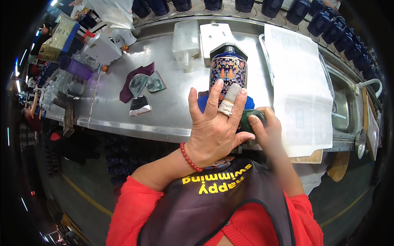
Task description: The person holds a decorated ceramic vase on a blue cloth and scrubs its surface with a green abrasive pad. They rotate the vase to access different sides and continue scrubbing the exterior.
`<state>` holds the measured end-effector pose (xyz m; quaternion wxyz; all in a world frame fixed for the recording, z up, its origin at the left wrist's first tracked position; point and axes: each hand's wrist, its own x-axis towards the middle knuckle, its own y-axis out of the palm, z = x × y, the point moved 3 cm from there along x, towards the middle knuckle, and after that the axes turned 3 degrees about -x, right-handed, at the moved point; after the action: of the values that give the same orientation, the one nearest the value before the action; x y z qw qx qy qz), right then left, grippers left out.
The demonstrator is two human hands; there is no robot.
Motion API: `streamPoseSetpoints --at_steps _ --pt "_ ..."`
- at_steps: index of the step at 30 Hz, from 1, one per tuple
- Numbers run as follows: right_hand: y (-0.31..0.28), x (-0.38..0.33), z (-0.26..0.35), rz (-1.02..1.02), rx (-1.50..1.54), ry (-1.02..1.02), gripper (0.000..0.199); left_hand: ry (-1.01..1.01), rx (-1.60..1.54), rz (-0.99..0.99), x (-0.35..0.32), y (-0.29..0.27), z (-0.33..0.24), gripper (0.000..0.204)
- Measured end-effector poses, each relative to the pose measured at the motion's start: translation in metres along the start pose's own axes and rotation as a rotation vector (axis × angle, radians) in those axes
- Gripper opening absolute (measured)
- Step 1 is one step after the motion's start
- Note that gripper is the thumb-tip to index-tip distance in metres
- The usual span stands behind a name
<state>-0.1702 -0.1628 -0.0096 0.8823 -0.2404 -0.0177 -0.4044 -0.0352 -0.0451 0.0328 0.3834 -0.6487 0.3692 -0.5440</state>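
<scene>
A dark blue bottle (228,67) with a colourful floral pattern lies with its neck away from me, over a blue cloth or pad (247,102). My left hand (213,123) is spread flat over the bottle's lower part, fingers apart. One of its fingers wears a whitish fabric finger cover (230,98). At the bottle's near right end, my right hand (269,127) pinches a dark green, flexible-looking piece (251,119) between thumb and fingers. My left palm hides the bottle's near end.
Left on the steel table (164,115) lie a maroon cloth (130,84), greenish pads (143,84) and a black-and-silver piece (140,105). A clear container (186,39) stands behind. White sheets (301,90) cover the right side, beside a sink (344,102). Dark blue vessels (297,11) line the back.
</scene>
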Motion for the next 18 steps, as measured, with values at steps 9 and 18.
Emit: streamPoseSetpoints --at_steps 9,18 --pt "0.001 0.000 -0.001 0.003 0.014 0.009 0.025 -0.058 -0.024 -0.016 -0.005 -0.007 0.001 0.089" --pt "0.001 -0.001 -0.002 0.017 0.023 0.046 0.028 -0.023 -0.049 -0.050 0.008 -0.002 0.008 0.089"
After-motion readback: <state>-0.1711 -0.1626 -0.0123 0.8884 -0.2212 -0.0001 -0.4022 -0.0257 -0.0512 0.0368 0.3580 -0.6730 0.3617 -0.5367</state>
